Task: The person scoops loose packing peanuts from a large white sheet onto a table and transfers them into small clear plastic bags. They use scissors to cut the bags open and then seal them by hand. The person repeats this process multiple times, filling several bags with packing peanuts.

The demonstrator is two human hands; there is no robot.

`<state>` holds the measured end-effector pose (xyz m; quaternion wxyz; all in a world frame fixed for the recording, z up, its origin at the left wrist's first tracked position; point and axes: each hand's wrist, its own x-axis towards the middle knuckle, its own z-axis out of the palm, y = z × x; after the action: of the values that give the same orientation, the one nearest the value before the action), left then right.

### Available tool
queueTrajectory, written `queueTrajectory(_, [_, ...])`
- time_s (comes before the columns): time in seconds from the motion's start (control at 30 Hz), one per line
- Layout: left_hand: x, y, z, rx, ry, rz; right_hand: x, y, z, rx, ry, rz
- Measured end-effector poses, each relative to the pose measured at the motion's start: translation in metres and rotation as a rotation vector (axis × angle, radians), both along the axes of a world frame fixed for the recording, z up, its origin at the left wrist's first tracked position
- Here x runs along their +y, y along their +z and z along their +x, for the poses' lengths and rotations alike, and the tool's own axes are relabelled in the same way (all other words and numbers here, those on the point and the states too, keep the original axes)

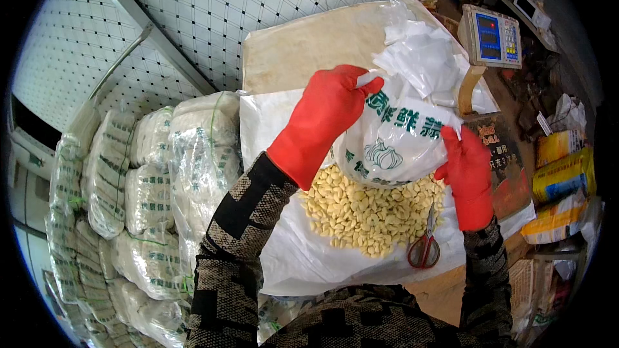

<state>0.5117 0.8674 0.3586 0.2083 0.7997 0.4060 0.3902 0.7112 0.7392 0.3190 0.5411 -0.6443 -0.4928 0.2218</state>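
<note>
My left hand (333, 111), in a red rubber glove, pinches the upper left edge of a clear plastic bag (394, 140) with green print and a garlic drawing. My right hand (464, 174), gloved alike, grips the bag's right edge. Between them the bag hangs spread above a heap of peeled garlic cloves (367, 217), hiding the heap's far part. Whether anything is inside the bag I cannot tell. Red-handled scissors (424, 251) lie at the heap's near right edge, blades towards the cloves, on white plastic sheeting (314, 266).
Stacked packs of printed bags (203, 154) stand along the left. Loose white plastic bags (416, 53) lie behind my hands. A scale display (493, 36) rises at the back right, beside a dark printed board (503, 164). Yellow packages (563, 174) lie farther right.
</note>
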Motion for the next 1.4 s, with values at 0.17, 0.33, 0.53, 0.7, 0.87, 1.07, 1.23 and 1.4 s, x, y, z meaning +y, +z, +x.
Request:
queueTrajectory(0.17, [0.007,0.013,0.004,-0.133,-0.005,0.142,0.033,0.01,0.025,-0.86,-0.137,0.563])
queueTrajectory(0.33, [0.02,0.018,-0.004,-0.153,0.094,0.39,0.041,0.04,0.031,-0.724,-0.119,0.339])
queueTrajectory(0.53, [0.012,0.038,-0.003,-0.244,0.154,-0.018,0.047,0.057,0.029,-0.634,-0.008,0.276])
queueTrajectory(0.7, [0.016,0.036,-0.008,-0.289,0.169,0.11,0.062,0.041,0.044,-0.622,0.02,0.584])
queueTrajectory(0.87, [0.013,0.08,-0.005,-0.423,0.079,0.12,0.059,0.076,0.045,-0.645,-0.216,0.505])
queueTrajectory(1.07, [-0.006,0.09,0.0,-0.289,0.211,0.059,0.059,0.08,0.062,-0.469,-0.061,0.597])
queueTrajectory(1.23, [-0.026,0.107,-0.008,-0.419,0.102,0.083,0.039,0.101,0.054,-0.216,-0.1,0.523])
queueTrajectory(1.4, [-0.041,0.125,-0.018,0.169,0.309,0.305,0.027,0.109,0.065,-0.404,-0.052,0.548])
